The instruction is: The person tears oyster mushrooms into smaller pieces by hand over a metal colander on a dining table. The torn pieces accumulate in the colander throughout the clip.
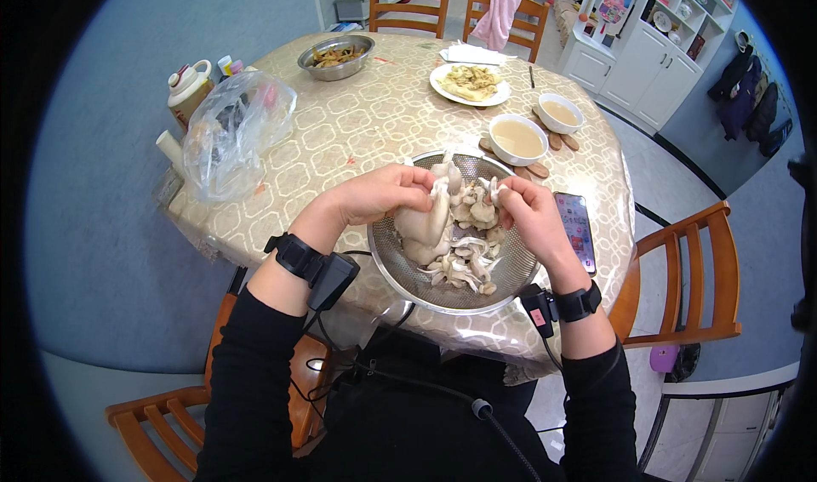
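A perforated metal colander point(390, 260) stands near the table's front edge, holding oyster mushrooms. My left hand point(396, 195) grips a large pale oyster mushroom point(429, 217) over its left side. Between the thumb and fingers of my right hand point(526, 211) is a small white mushroom piece point(493, 188), above the colander's right side. Torn mushroom strips point(463, 268) lie at the front of the bowl. Small mushroom caps point(473, 209) sit between my two hands. Parts of the mushrooms are hidden behind my fingers.
Right of the colander lies a smartphone point(576, 230). Beyond it are two bowls of cloudy liquid point(518, 139) on wooden coasters and a plate of flatbread point(469, 85). A steel bowl of food point(336, 57) stands farther back. At left are a plastic bag point(233, 140) and a bottle point(189, 89).
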Demonstrator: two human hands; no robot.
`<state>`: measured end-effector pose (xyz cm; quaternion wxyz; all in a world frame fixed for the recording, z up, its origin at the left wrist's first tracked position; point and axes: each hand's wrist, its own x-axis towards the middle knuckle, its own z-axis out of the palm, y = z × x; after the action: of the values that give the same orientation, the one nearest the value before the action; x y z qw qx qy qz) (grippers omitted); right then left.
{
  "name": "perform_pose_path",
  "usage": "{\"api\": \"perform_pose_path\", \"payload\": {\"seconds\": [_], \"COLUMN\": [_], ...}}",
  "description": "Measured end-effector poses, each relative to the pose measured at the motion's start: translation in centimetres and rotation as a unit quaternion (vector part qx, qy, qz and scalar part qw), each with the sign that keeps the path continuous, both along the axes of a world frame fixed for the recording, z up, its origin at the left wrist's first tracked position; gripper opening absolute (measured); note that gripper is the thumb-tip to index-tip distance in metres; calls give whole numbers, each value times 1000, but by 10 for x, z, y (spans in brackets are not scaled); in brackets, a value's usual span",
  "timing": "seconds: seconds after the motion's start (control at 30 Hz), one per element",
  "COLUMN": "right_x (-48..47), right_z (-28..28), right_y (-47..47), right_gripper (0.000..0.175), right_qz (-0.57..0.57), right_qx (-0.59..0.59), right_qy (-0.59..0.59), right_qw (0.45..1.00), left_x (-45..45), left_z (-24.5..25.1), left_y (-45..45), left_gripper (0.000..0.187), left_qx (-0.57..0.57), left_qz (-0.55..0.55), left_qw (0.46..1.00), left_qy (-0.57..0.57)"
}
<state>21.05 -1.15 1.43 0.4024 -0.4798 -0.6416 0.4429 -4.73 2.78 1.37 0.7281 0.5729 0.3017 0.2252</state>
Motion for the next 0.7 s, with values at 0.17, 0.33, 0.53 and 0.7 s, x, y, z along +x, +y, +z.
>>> {"api": "perform_pose_path", "payload": {"seconds": [0.17,0.33,0.53,0.7], "right_x": [-8,-19,-18,-18], "right_z": [-6,-10,-4,-3], "right_y": [0,-5,-15,-14], "right_gripper": [34,30,32,34], "right_qz": [-14,56,47,37], "right_qx": [159,28,51,67], "right_qy": [-156,55,62,11], "right_qw": [975,997,996,997], "left_x": [12,32,34,35], "left_z": [0,-6,-13,-12], "left_y": [-5,-18,-15,-18], "left_gripper": [27,25,26,24], "left_qx": [64,219,189,221], "left_qz": [101,124,98,113], "left_qw": [992,967,977,968], "left_qy": [28,46,-26,26]}}
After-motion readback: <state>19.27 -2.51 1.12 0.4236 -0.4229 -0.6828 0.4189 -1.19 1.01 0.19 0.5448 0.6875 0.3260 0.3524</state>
